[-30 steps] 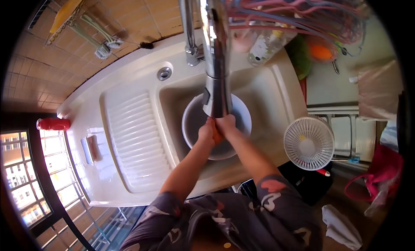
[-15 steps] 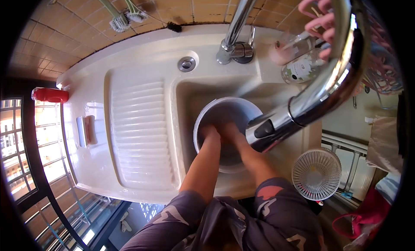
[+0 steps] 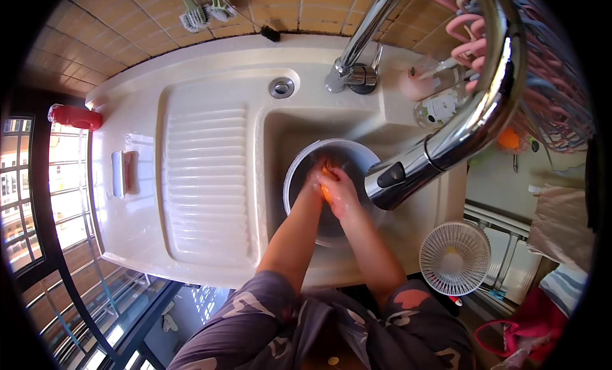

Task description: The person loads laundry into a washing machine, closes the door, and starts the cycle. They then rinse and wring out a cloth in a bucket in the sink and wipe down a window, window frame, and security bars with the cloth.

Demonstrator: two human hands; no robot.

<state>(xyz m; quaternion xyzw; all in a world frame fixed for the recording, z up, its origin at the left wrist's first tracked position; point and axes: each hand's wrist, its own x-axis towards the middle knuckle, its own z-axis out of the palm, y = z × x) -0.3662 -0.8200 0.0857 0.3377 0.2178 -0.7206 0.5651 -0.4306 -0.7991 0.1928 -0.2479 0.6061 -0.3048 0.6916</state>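
Note:
A round, pale bucket (image 3: 363, 152) with dark, cloudy water stands in the sink basin (image 3: 275, 140). Both my hands are together over its middle. My right hand (image 3: 342, 192) is closed around a small, wet orange piece (image 3: 326, 190), perhaps cloth; its exact kind does not show. Pressed against the same piece from the left is my left hand (image 3: 315, 175), its fingers curled and partly blurred. The chrome tap spout (image 3: 398, 175) reaches over the bucket's right side, close to my right hand.
Left of the basin lies a ribbed drainboard (image 3: 204, 178); a red bottle (image 3: 75, 117) is at the far left. Clear bottles (image 3: 438, 108) stand behind the spout, near hanging pink clips (image 3: 468, 27). A white fan (image 3: 454, 258) is at the lower right.
My hands have come up out of the dark water and closer together. The orange piece, hidden before, now shows between them. The view has shifted slightly.

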